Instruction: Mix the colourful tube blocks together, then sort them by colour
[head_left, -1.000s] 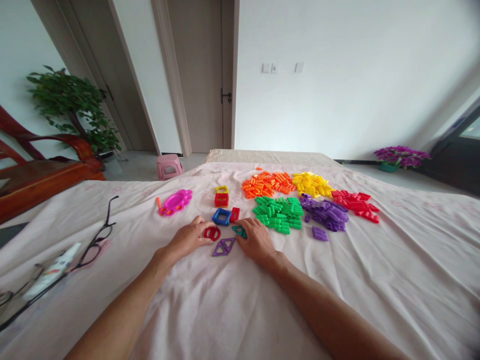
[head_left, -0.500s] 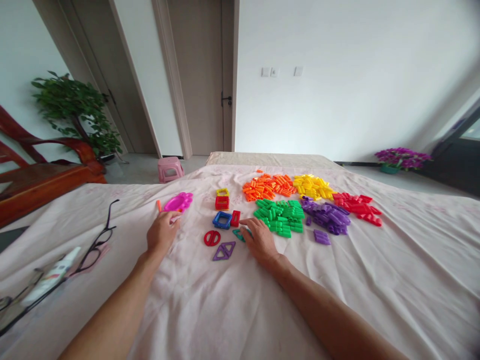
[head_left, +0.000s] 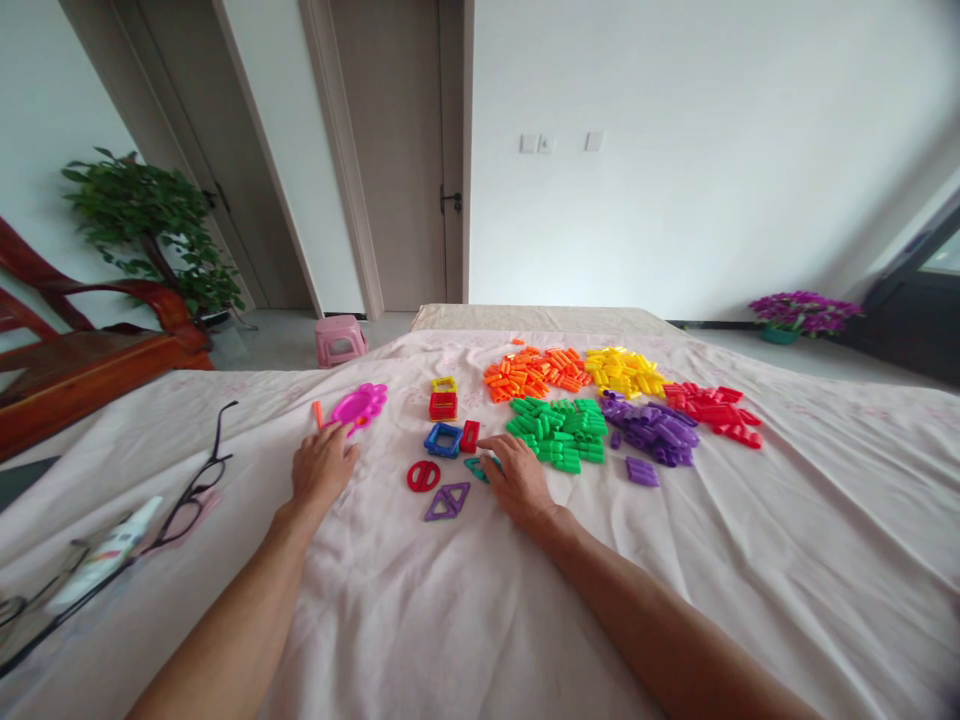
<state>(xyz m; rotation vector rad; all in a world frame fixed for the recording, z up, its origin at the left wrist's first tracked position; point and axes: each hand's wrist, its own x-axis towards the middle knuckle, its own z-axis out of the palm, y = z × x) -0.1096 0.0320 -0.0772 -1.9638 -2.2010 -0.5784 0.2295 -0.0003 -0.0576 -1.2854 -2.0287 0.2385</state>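
Note:
My left hand point(head_left: 322, 468) lies palm down on the cloth with its fingers apart. Just beyond its fingertips are a pink flower-shaped plastic piece point(head_left: 377, 394) and a small orange stick point(head_left: 317, 414). On the other side, my right hand point(head_left: 517, 472) rests with fingers stretched out, beside a red rectangular frame point(head_left: 470, 436) and a teal triangle point(head_left: 474, 467) it partly covers. Between the hands are blue square frames point(head_left: 427, 440), a red round piece point(head_left: 424, 476) and purple triangles point(head_left: 448, 502). Red frames point(head_left: 443, 406) and a yellow frame point(head_left: 444, 384) sit farther back.
Beyond my right hand lie heaps of green point(head_left: 559, 432), orange point(head_left: 534, 374), yellow point(head_left: 624, 372), purple point(head_left: 652, 430) and red plastic pieces point(head_left: 716, 412). Black glasses point(head_left: 184, 512) and a white tube point(head_left: 112, 550) occupy the left side of the cloth.
My left hand has drawn back slightly from the pink flower-shaped piece, and its fingers now lie flatter and more spread. My right hand has hardly moved.

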